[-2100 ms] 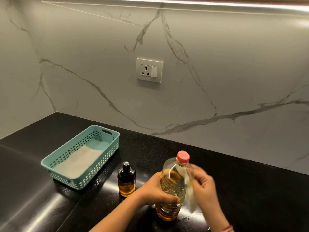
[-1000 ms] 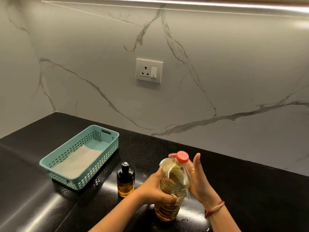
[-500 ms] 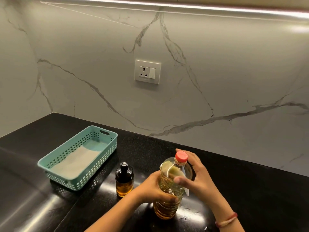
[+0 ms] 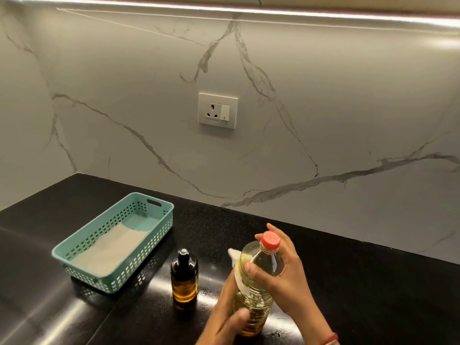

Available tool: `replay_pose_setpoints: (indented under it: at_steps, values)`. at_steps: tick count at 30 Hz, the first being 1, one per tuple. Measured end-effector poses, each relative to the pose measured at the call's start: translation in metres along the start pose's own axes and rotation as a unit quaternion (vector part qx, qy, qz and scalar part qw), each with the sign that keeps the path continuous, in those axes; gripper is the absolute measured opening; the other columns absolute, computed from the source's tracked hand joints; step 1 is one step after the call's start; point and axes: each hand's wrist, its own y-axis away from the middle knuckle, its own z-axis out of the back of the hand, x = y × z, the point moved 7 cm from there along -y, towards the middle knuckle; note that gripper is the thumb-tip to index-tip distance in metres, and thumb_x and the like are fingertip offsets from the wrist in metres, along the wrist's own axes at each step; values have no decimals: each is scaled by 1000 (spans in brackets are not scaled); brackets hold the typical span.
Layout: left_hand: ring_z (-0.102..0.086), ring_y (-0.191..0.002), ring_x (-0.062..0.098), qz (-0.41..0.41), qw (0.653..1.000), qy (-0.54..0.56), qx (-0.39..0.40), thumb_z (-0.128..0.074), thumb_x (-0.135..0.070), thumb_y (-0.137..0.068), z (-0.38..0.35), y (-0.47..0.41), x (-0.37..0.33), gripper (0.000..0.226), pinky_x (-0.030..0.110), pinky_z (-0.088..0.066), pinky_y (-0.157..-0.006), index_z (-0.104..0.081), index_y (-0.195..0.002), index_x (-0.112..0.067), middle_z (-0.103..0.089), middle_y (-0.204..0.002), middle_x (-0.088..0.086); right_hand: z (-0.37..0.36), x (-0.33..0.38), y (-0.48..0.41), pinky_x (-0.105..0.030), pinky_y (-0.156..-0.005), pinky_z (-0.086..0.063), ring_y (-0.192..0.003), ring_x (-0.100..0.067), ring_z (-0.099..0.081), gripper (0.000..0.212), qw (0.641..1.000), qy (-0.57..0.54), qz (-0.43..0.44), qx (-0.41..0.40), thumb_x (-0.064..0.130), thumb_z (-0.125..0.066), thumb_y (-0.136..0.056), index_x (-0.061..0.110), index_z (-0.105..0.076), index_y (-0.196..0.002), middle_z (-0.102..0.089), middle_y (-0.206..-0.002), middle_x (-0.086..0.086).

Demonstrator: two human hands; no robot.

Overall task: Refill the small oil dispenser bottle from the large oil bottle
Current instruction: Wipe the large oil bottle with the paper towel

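Note:
The large oil bottle (image 4: 270,261), clear with yellow oil and a red cap (image 4: 270,240) screwed on, stands upright on the black counter (image 4: 373,295). My right hand (image 4: 286,282) grips its shoulder, thumb across the front. A white tissue (image 4: 236,260) lies against the bottle's left side. My left hand (image 4: 230,319), blurred, holds the lower body of the bottle. The small dispenser bottle (image 4: 184,280), amber with a black pump top and some oil at the bottom, stands just left of the big bottle, untouched.
A teal perforated basket (image 4: 139,255) with a white sheet lying in it sits at the left of the counter. A marble wall with a power socket (image 4: 217,110) closes off the back and left side.
My right hand moved round the bottle's shoulder with the tissue, which now shows on the bottle's left side. My left hand slid lower down the bottle. The bottle stayed upright in place.

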Motion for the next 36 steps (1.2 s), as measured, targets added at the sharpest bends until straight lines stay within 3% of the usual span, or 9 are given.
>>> replay_pose_setpoints:
  at_steps: [3, 7, 10, 14, 17, 23, 27, 34, 36]
  values:
    - [-43, -137, 7, -25, 990, 103, -91, -65, -80, -63, 6, 3, 5, 85, 31, -34, -115, -57, -133, -33, -55, -141, -6, 0, 1, 0, -36, -104, -44, -122, -5, -49, 80, 1000, 1, 2, -7, 55, -75, -50, 23, -58, -121, -43, -138, 17]
    - [-72, -95, 11, -64, 959, 165, -224, -79, -20, -78, 11, 6, -12, 5, 15, -54, -74, -81, -83, -18, -77, -98, 6, 1, 1, 1, -30, -101, -45, -120, -4, -50, 76, 1000, 0, 15, -18, 55, -75, -52, 22, -59, -119, -44, -136, 15]
    - [-71, -71, 14, -61, 952, 138, -267, -64, 6, -82, 21, 3, -19, 22, 18, -55, -61, -77, -71, -9, -75, -78, 15, 1, 0, 1, -33, -101, -45, -120, -4, -50, 83, 1000, 0, 14, -23, 57, -75, -51, 21, -56, -124, -45, -135, 16]
    - [-71, -75, 19, -80, 951, 128, -271, -63, -4, -84, 29, -9, -33, 15, 21, -56, -63, -71, -94, -12, -75, -84, 12, -2, 1, 1, -34, -100, -46, -119, -4, -52, 81, 1000, -8, 19, -20, 54, -76, -52, 24, -55, -124, -46, -132, 18]
    - [-71, -87, 17, -52, 977, 102, -181, -59, -9, -90, 29, -36, -41, 24, 23, -56, -70, -67, -111, -18, -74, -95, 7, -1, 3, 1, -31, -99, -47, -118, -2, -52, 74, 999, -16, 26, -18, 52, -76, -53, 26, -58, -120, -48, -131, 18]
    - [-63, -84, 24, 28, 1000, -9, 9, -51, -29, -90, 16, -76, -47, 34, 33, -50, -79, -69, -92, -1, -69, -89, 15, -3, 3, -1, -47, -101, -45, -121, -10, -51, 80, 999, -6, 19, -28, 56, -77, -50, 29, -56, -122, -46, -134, 15]
    - [-60, -79, 17, 39, 995, -50, 82, -50, -31, -88, 2, -78, -50, 27, 25, -50, -74, -63, -82, -8, -65, -82, 5, -4, 4, -1, -60, -111, -25, -135, -8, -35, 60, 998, 38, 30, -35, 67, -73, -51, 58, -55, -107, -24, -147, 30]
    - [-70, -91, 16, -15, 985, 42, -168, -52, -16, -97, 18, -31, -36, 22, 22, -55, -76, -73, -103, -10, -75, -97, 7, -2, 2, 0, -61, -112, -20, -137, -2, -29, 58, 998, 28, 45, -39, 77, -69, -47, 56, -58, -100, -19, -145, 37]
    - [-64, -110, 5, -31, 976, 73, -205, -60, -38, -91, 4, -6, -22, 35, 24, -51, -91, -64, -122, -22, -71, -115, -10, -3, 1, 0, -61, -112, -20, -137, -2, -29, 59, 998, 15, 40, -39, 83, -64, -46, 55, -59, -98, -21, -145, 36]
